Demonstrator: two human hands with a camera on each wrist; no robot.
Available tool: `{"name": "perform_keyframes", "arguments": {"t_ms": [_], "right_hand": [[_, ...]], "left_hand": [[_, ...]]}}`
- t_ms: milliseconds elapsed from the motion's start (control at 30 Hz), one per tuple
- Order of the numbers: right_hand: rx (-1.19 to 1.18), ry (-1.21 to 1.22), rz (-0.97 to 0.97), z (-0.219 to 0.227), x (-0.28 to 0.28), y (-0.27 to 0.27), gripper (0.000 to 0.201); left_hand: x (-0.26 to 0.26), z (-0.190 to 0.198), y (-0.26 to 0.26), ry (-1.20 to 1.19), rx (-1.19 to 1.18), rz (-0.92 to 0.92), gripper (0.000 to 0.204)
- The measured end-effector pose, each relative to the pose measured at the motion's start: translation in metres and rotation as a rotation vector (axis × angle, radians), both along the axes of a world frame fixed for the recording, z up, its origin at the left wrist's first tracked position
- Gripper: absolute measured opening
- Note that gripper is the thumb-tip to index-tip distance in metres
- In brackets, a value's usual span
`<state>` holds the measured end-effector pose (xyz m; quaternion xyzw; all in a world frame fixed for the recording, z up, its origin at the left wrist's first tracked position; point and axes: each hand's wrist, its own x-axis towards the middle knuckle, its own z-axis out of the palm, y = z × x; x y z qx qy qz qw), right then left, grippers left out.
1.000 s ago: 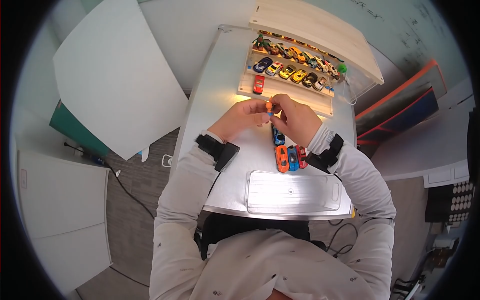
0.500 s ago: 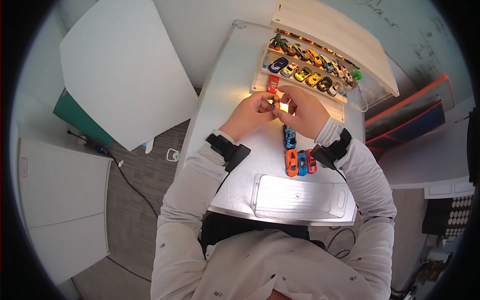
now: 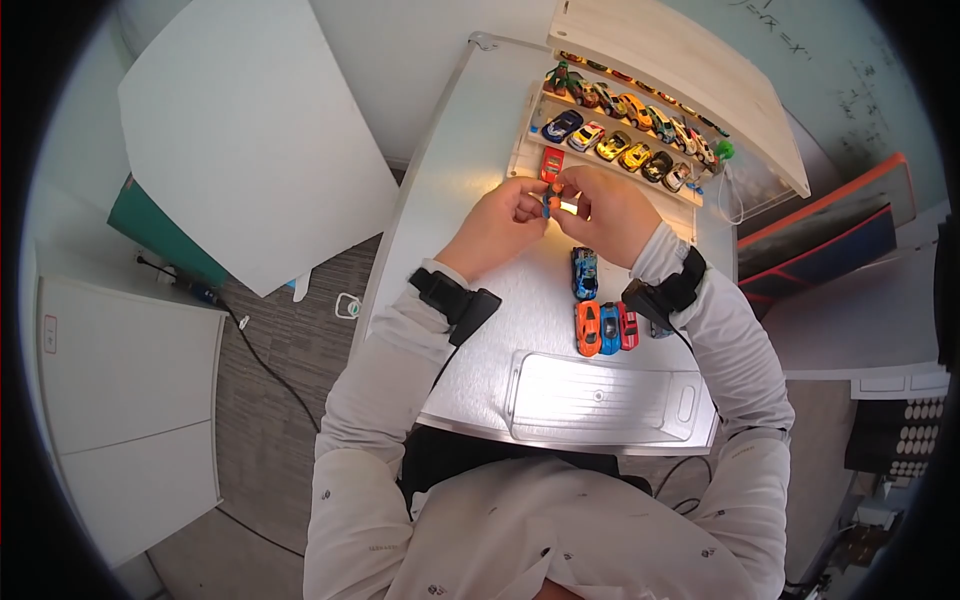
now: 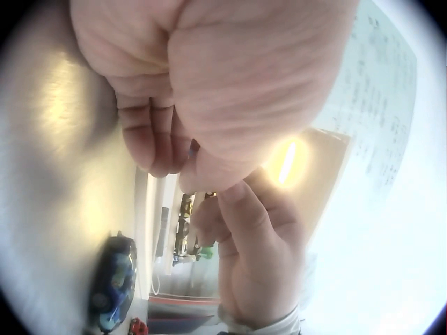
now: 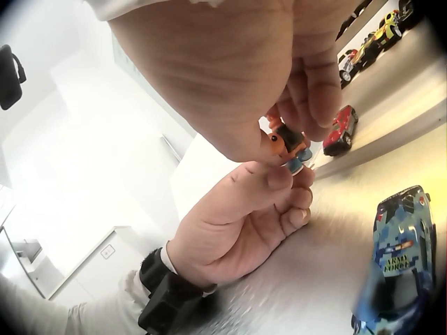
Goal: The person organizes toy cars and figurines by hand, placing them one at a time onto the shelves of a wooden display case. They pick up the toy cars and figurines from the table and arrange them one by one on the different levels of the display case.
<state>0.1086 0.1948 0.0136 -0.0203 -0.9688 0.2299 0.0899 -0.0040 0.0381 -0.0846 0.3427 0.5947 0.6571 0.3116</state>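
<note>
A small toy figure (image 5: 288, 142), orange with a dark body and blue feet, is held between both hands above the metal table (image 3: 480, 340). My left hand (image 3: 500, 228) pinches its blue feet between thumb and fingers, as the right wrist view shows. From above, my right hand (image 3: 615, 218) grips its orange upper part with thumb and fingers, which partly cover it. Just beyond the hands, a red toy car (image 5: 340, 131) stands on the wooden rack's lowest tier. Nearer the body lies a blue camouflage car (image 5: 401, 258) marked "ARMY FORCE".
Rows of toy cars fill the upper tiers of the lit wooden rack (image 3: 690, 60). An orange car (image 3: 588, 328), a blue car (image 3: 610, 330) and a red car (image 3: 628, 326) stand side by side on the table. A clear plastic tray (image 3: 514, 395) lies at its front edge.
Both hands have stayed together and shifted slightly toward the rack. The figure has turned between the fingers, its blue feet now toward the left hand. The head view has swung a little left.
</note>
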Motion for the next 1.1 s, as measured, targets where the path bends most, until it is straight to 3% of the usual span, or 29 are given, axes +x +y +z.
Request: {"name": "perform_keyframes", "arguments": {"t_ms": [100, 233, 667, 1100], "right_hand": [[-0.085, -0.105, -0.094, 0.011, -0.011, -0.004, 0.036], [-0.033, 0.011, -0.067, -0.005, -0.028, 0.004, 0.037], [0.190, 0.020, -0.085, -0.032, -0.064, 0.008, 0.037], [0.284, -0.020, -0.126, -0.036, -0.073, 0.003, 0.035]], "left_hand": [[-0.013, 0.002, -0.009, -0.066, -0.010, 0.106, 0.032], [-0.027, 0.007, -0.017, -0.062, -0.080, 0.330, 0.029], [-0.034, -0.018, -0.013, 0.024, -0.019, 0.268, 0.026], [-0.031, -0.015, -0.013, 0.105, -0.036, 0.248, 0.028]]}}
